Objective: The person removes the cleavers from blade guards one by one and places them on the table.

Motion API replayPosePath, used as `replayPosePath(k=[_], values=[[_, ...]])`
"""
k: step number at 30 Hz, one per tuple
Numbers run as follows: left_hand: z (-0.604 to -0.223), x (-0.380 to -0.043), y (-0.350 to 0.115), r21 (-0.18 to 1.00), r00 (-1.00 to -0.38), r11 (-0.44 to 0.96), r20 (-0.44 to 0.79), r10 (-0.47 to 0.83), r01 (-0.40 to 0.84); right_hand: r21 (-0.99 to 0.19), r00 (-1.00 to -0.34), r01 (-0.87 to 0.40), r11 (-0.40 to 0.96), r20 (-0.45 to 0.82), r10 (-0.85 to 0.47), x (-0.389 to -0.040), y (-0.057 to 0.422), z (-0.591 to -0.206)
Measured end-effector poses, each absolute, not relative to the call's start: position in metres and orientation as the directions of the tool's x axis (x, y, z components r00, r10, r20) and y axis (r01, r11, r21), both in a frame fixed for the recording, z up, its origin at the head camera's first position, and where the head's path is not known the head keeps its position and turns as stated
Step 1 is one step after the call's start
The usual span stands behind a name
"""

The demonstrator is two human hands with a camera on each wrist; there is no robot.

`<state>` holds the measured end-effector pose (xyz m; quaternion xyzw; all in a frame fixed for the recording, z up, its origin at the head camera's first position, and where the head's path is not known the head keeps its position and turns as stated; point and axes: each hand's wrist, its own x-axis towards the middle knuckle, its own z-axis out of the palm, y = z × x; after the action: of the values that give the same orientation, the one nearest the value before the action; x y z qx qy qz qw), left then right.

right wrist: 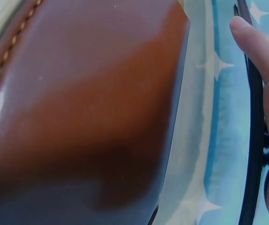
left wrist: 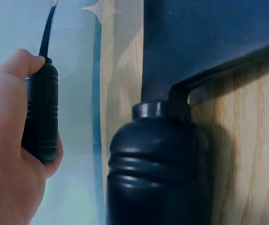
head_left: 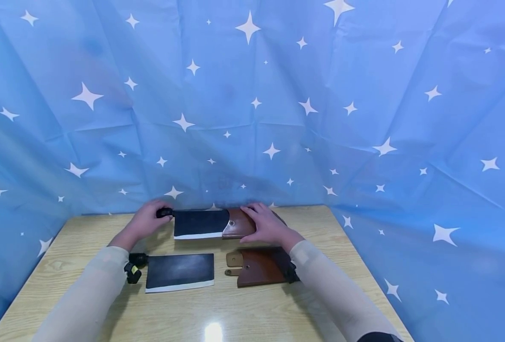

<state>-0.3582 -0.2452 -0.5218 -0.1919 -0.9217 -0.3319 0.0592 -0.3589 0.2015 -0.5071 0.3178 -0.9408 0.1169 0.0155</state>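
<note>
At the back of the table, my left hand [head_left: 146,221] grips the black handle [left wrist: 42,112] of a cleaver [head_left: 199,223] with a dark blade and a pale edge. My right hand [head_left: 268,225] holds a brown leather sheath [head_left: 237,224], thumb on the near side. The right part of that blade is hidden by the sheath; how deep it sits inside, I cannot tell. In front lies a second cleaver [head_left: 180,270], its black handle [left wrist: 157,173] large in the left wrist view. A second brown sheath [head_left: 258,270] lies below my right wrist and fills much of the right wrist view.
Both cleaver and sheath in front lie flat on the light wooden table [head_left: 184,313], a short gap between them. Two tan straps stick out from the front sheath's left side. A blue curtain [head_left: 218,156] with white stars hangs right behind the table's back edge.
</note>
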Motion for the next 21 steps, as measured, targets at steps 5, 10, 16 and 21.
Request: replayPosePath(k=[5,10,16,21], values=[[-0.5218,-0.3567,-0.2487,0.592,-0.923,0.708,0.23,0.31,0.385,-0.213,-0.796,-0.603,0.769,0.102,-0.596,-0.3594,0.2002,-0.506],[-0.5219,-0.3564,-0.251,0.595,-0.923,0.706,0.23,0.308,0.384,-0.212,-0.791,-0.61,0.764,0.111,-0.601,-0.3608,0.1993,-0.5064],[-0.522,-0.3587,-0.2501,0.595,-0.924,0.707,0.231,0.305,0.382,-0.225,-0.787,-0.615,0.756,0.124,-0.604,-0.3613,0.2027,-0.5093],[-0.5238,-0.3606,-0.2482,0.596,-0.921,0.703,0.229,0.314,0.388,-0.232,-0.793,-0.608,0.759,0.118,-0.598,-0.3616,0.2079,-0.5124]])
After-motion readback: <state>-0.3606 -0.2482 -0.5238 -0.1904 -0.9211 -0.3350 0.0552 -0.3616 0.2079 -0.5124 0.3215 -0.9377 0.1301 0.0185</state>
